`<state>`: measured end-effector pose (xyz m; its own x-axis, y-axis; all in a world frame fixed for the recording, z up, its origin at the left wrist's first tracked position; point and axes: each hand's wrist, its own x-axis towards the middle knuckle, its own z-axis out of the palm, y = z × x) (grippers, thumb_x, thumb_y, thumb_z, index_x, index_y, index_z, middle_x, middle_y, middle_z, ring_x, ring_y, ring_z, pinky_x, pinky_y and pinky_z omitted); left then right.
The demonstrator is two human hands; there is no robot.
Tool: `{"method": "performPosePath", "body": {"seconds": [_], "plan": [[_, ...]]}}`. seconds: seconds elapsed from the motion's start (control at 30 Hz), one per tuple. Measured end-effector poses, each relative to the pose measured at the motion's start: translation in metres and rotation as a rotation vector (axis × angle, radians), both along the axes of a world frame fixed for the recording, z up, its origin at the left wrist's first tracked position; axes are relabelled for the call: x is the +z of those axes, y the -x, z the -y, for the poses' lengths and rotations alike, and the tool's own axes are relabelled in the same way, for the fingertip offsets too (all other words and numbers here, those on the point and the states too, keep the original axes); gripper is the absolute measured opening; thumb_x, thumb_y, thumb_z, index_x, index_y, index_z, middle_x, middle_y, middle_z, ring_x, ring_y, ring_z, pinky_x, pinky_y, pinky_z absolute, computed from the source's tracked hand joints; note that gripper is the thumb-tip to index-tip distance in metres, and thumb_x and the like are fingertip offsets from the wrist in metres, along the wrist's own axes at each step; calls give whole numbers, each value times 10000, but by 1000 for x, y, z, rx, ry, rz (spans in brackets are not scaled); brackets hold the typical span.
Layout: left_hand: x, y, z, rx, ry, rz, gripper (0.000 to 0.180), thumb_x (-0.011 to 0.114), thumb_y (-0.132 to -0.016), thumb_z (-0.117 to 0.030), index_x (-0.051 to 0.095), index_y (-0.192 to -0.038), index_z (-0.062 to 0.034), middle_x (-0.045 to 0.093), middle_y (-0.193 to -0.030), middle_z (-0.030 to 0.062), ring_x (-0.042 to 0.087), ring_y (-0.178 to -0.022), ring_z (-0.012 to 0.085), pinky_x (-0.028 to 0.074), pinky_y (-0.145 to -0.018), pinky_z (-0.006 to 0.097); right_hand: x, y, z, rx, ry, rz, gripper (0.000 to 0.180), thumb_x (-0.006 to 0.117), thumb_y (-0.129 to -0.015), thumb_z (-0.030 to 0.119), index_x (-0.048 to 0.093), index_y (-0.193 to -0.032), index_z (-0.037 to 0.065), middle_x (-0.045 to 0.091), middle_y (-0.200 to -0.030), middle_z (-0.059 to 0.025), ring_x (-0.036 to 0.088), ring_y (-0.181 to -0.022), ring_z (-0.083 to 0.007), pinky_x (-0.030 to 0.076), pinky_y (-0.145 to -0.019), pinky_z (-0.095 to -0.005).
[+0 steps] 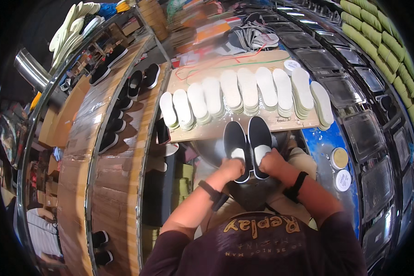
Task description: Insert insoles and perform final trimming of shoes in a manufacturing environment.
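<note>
Held black shoes point(260, 133), wooden board point(188, 134) with insoles point(246, 92); blue bench point(324, 145), shelving point(117, 198)

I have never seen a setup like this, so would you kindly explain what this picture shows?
It comes from the left of two fisheye cameras on a person's head, looking down, so straight edges curve. No robot is involved: those are the wearer's own bare hands. The left hand is at the opening of the left black shoe, the right hand at that of the right black shoe; their fingertips are hidden. Something white shows inside each shoe. Beyond, stacks of white insoles stand in a row on a wooden board.
</note>
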<state>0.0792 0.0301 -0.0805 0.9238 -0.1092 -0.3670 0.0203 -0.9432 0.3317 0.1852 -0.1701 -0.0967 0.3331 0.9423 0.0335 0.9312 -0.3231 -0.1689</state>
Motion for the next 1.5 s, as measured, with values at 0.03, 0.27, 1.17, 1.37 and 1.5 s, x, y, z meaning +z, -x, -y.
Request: {"method": "performPosePath", "body": {"seconds": [0.03, 0.27, 1.17, 1.37, 1.5], "plan": [[6, -2, 2, 12, -5, 0, 155, 642, -766, -202, 695, -873, -105, 681, -869, 147, 660, -838, 332, 468, -726, 483, 3, -2, -1, 40, 189, 30, 134, 624, -755, 225, 646, -652, 142, 620, -678, -93, 614, -732, -297, 373, -713, -475], [33, 0, 77, 65, -141, 51, 377, 698, -778, -429, 699, -918, -79, 690, -959, 149, 656, -947, 288, 459, -811, 471, 69, 29, 7, -103, 9, -21, 132, 584, -807, 185, 713, -822, 158, 675, -767, -84, 659, -746, -270, 402, -775, -469], [67, 314, -456, 1241, -865, 605, 556, 689, -809, -372, 583, -1196, 13, 604, -1170, 261, 579, -1098, 395, 453, -945, 469, 30, 34, 118, -801, -155, -181, 78, 580, -839, 106, 614, -819, 38, 621, -766, -219, 610, -740, -427, 479, -659, -478], [30, 309, -474, 1380, -819, 649, 616, 700, -773, -418, 569, -1232, -30, 618, -1177, 223, 586, -1100, 385, 456, -954, 464, 27, 36, 120, -903, -161, -82, 114, 570, -860, 120, 599, -837, 13, 612, -751, -224, 608, -712, -420, 478, -632, -456], [31, 368, -499, 1706, -745, 600, 606, 722, -757, -408, 574, -1247, -82, 618, -1204, 202, 589, -1123, 349, 448, -939, 465, 2, 28, 100, -872, -256, 7, 147, 571, -863, 151, 555, -811, 14, 585, -718, -214, 596, -687, -417, 471, -616, -453]]}}
